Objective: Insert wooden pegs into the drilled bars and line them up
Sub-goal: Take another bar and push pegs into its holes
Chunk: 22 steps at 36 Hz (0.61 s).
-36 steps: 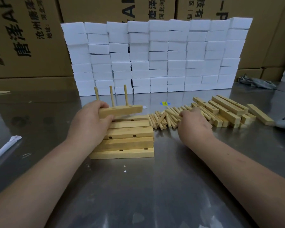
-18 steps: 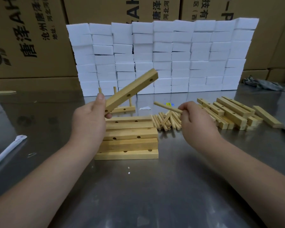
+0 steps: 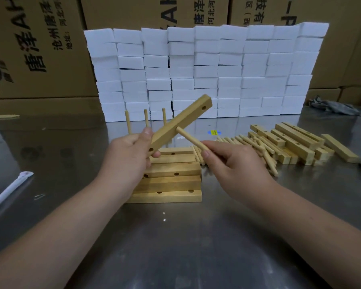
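I see the drilled bar (image 3: 181, 122) lifted off the surface (image 3: 175, 247), just above the middle of my view. Its long axis runs from 8 o'clock up to 2 o'clock, with the free end high at the 2 o'clock side. One hole shows near that end and another down by the thumb. My left hand (image 3: 129, 155) is clamped on the lower end, thumb on top and fingers curled beneath. My right hand (image 3: 233, 161) pinches a wooden peg (image 3: 191, 138) between thumb and fingers. The peg's long axis runs from 10 o'clock to 4 o'clock, and its far tip meets the bar's side face about mid-length. I cannot tell whether the tip is inside a hole.

Under the left hand a stack of bars (image 3: 171, 180) lies flat, long axes running 9 to 3 o'clock. Beyond it, at 12 o'clock, three upright pegs (image 3: 146, 119) stand in a row. At 3 o'clock from the stack lie the loose pegs (image 3: 248, 142), and past them a pile of bars (image 3: 296, 142). A wall of white foam blocks (image 3: 206, 69) stands at 12 o'clock, with cardboard boxes (image 3: 40, 49) behind it.
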Available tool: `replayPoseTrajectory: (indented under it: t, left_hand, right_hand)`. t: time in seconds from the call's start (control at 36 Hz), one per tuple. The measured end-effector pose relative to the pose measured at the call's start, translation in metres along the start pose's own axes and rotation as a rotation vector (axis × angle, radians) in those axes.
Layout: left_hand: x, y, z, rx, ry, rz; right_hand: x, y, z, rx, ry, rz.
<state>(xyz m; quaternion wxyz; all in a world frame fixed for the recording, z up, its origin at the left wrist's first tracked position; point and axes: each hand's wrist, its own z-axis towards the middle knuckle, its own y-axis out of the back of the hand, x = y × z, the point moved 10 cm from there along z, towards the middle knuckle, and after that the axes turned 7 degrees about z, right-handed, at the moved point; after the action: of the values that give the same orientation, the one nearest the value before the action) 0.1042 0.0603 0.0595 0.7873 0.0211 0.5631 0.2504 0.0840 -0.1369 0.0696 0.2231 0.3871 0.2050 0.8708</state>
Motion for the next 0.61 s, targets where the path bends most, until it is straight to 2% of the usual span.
replayPoseTrajectory:
  t: [0.19,0.36,0.47,0.61]
  left_hand:
    - [-0.011,-0.032,-0.013,0.282,-0.063,-0.040]
    - [-0.003,-0.028,-0.009,0.207,0.053,-0.253]
    - [-0.002,-0.028,-0.009,0.174,0.108,-0.405]
    - [-0.006,-0.036,-0.013,0.212,0.098,-0.435]
  right_hand:
    - [-0.004,0.001,0.001,-0.013,-0.044,0.032]
    - [0.011,-0.004,-0.004,0.037,0.027,0.117]
    - [0.020,-0.013,-0.008,0.109,0.058,0.079]
    - [0.021,-0.015,-0.008,0.114,0.047,0.055]
